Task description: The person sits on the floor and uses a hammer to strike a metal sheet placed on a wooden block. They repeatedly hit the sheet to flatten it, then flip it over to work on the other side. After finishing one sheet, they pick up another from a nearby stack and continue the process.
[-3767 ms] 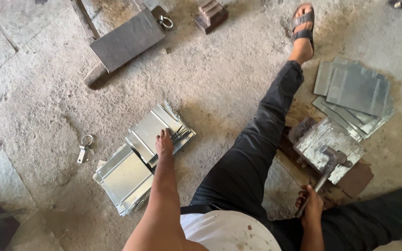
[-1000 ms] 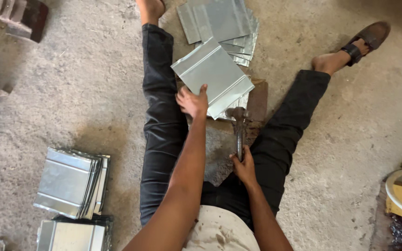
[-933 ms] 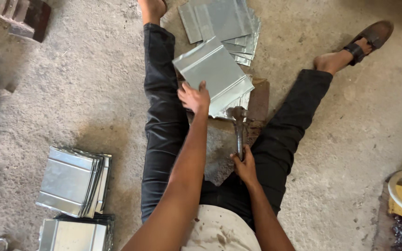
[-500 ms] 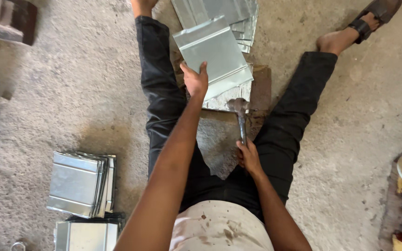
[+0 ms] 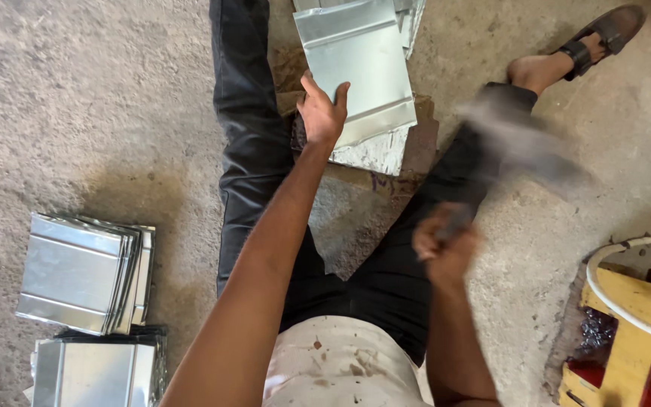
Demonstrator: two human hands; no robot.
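Observation:
I sit on a concrete floor with legs spread. My left hand [image 5: 322, 111] presses on the near edge of a shiny folded metal sheet [image 5: 356, 68] lying on a block between my legs. My right hand [image 5: 444, 245] is shut on the handle of a hammer [image 5: 518, 143], which is lifted to the right and blurred by motion. More flat sheets [image 5: 414, 13] lie beyond the one I hold.
Two stacks of folded metal sheets [image 5: 84, 275] sit on the floor at my left. A yellow wooden object with a white hose loop [image 5: 631, 298] stands at the lower right. My sandalled foot [image 5: 597, 38] is at the upper right.
The hammer has swung up and to the right, away from the sheet, and is now blurred. My left hand stays on the sheet. The view has shifted slightly.

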